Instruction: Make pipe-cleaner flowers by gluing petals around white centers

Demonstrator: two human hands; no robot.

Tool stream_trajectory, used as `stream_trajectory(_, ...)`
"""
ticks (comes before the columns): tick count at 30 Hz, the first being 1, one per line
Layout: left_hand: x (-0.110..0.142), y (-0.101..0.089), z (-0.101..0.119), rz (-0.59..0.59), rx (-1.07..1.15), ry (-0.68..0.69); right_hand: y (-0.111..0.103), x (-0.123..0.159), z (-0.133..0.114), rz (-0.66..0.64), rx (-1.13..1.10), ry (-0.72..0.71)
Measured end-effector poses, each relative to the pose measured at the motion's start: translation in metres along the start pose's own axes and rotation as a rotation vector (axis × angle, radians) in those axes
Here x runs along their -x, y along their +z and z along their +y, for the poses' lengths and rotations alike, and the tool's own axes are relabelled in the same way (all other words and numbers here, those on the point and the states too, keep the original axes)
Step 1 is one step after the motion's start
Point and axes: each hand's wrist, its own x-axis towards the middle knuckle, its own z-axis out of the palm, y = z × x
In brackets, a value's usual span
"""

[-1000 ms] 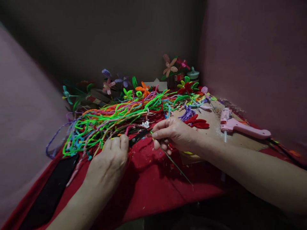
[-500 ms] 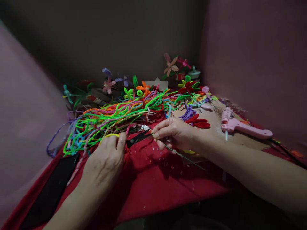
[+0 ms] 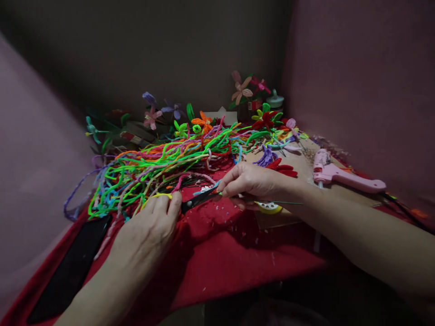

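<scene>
My left hand [image 3: 147, 233] is closed around the scissors [image 3: 197, 200], whose yellow handle shows above the fingers. Their black blades point right, up to the fingertips of my right hand [image 3: 248, 181]. That hand pinches a thin green wire stem [image 3: 285, 203], which sticks out to the right past the palm. A small green tip peeks out at its fingertips, beside the blades. Whether the blades touch the stem I cannot tell. Just behind the blades lie some white stamen-like bits [image 3: 205, 189] and a light blue strip.
A heap of colourful pipe cleaners [image 3: 152, 158] spreads behind my hands, with finished flowers [image 3: 203, 121] further back. At right, a pink glue gun [image 3: 343, 174] rests on cardboard. A black phone [image 3: 71, 271] lies at left on the red cloth [image 3: 238, 271]. A yellow-and-white piece [image 3: 268, 208] lies below my right wrist.
The green wire stem has swung from slanting down-right to nearly level. My right hand has shifted slightly, uncovering the yellow-and-white piece. The scissors stay at its fingertips.
</scene>
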Motion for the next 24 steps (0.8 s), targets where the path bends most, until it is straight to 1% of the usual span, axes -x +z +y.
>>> stream_trajectory(4,0.003,-0.004,0.005,-0.012,-0.042,-0.001,-0.003,-0.001,0.002,-0.01,0.057,-0.01)
stream_trajectory(9,0.004,-0.005,0.008,0.053,-0.051,0.013,-0.006,-0.001,0.001,-0.05,0.053,-0.006)
stream_trajectory(11,0.003,-0.008,0.009,0.055,-0.046,0.026,-0.006,-0.001,0.0,-0.055,0.031,0.002)
stream_trajectory(15,0.002,-0.012,0.012,0.009,-0.02,0.014,-0.006,0.0,-0.003,-0.052,-0.033,0.011)
stream_trajectory(19,0.006,-0.012,0.012,-0.025,0.006,0.001,-0.006,0.0,-0.004,-0.066,-0.068,0.021)
stream_trajectory(24,0.007,-0.012,0.013,-0.08,0.048,-0.036,-0.007,-0.001,-0.002,-0.061,-0.113,-0.013)
